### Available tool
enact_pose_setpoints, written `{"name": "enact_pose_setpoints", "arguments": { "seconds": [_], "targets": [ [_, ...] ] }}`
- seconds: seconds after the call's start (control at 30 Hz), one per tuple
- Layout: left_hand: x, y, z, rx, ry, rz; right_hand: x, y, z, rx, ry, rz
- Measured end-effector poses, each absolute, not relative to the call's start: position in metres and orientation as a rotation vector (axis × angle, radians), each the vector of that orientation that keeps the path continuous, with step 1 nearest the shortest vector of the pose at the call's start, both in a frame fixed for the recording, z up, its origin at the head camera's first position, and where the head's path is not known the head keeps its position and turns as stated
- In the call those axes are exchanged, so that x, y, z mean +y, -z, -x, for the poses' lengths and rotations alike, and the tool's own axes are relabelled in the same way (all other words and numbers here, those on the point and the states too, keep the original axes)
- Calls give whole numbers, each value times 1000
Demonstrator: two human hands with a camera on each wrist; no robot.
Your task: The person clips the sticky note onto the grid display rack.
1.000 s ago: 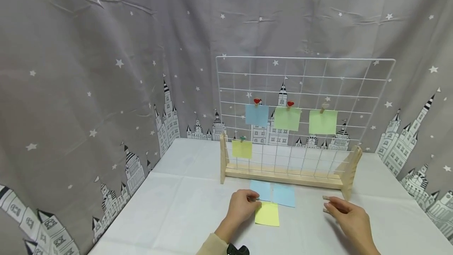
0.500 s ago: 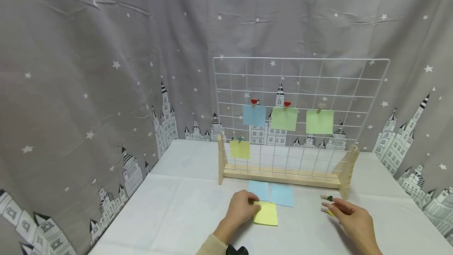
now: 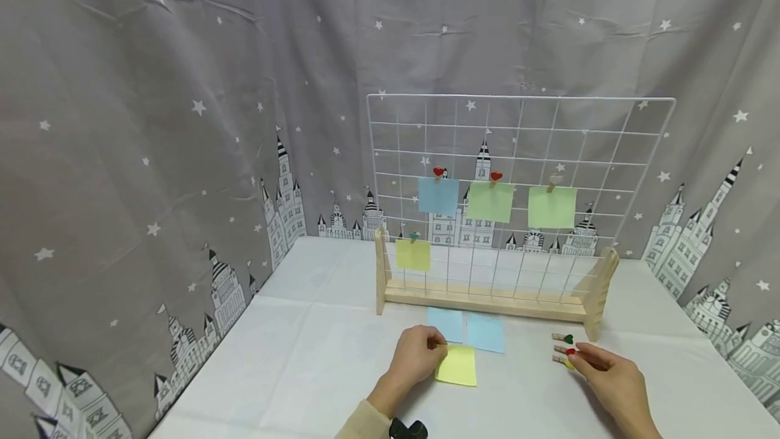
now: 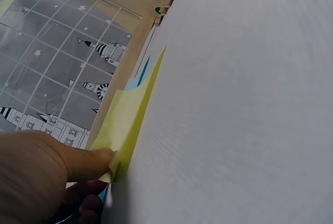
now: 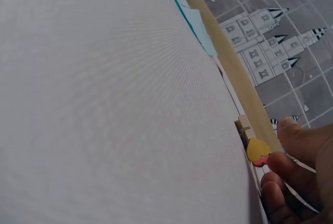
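Note:
My left hand (image 3: 417, 358) pinches the left edge of a yellow sticky note (image 3: 458, 366); in the left wrist view the thumb lies on the note (image 4: 125, 115), whose pinched side is raised off the table. Two blue sticky notes (image 3: 486, 332) lie just behind it. At the right, my right hand (image 3: 612, 381) reaches to a row of small wooden clothespins with hearts: green (image 3: 568, 339), red (image 3: 570, 351) and yellow (image 3: 569, 364). In the right wrist view its thumb and index finger stand apart, the index fingertip right at the red heart (image 5: 260, 161).
A white wire grid (image 3: 524, 97) stands upright in a wooden base (image 3: 487, 303) behind the notes. Clothespins hold a blue note (image 3: 438, 196), two green notes (image 3: 551, 208) and a lower yellow note (image 3: 413, 255) on it. A grey curtain (image 3: 183, 53) hangs behind and at the left.
The right hand has drawn slightly right, and its fingers now uncover more of the clothespins' green, red and yellow hearts. The left hand keeps its pinch on the yellow note, nearly still.

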State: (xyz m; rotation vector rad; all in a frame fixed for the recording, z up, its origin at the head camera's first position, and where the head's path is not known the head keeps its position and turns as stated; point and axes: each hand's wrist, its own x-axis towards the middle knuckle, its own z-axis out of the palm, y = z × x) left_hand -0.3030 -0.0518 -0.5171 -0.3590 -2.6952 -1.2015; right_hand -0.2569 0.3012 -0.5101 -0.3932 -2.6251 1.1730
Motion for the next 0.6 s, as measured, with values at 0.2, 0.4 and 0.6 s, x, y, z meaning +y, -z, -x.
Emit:
{"name": "enact_pose_setpoints", "arguments": {
  "seconds": [0.2, 0.4, 0.6],
  "targets": [
    [-50, 513, 303, -2671, 1250, 358, 303, 511, 258, -2638, -1153, 368],
    [-48, 513, 302, -2657, 1264, 364, 304, 512, 259, -2664, -1153, 355],
    [-49, 512, 303, -2653, 1291, 348, 304, 513, 261, -2693, -1102, 302]
  ]
}}
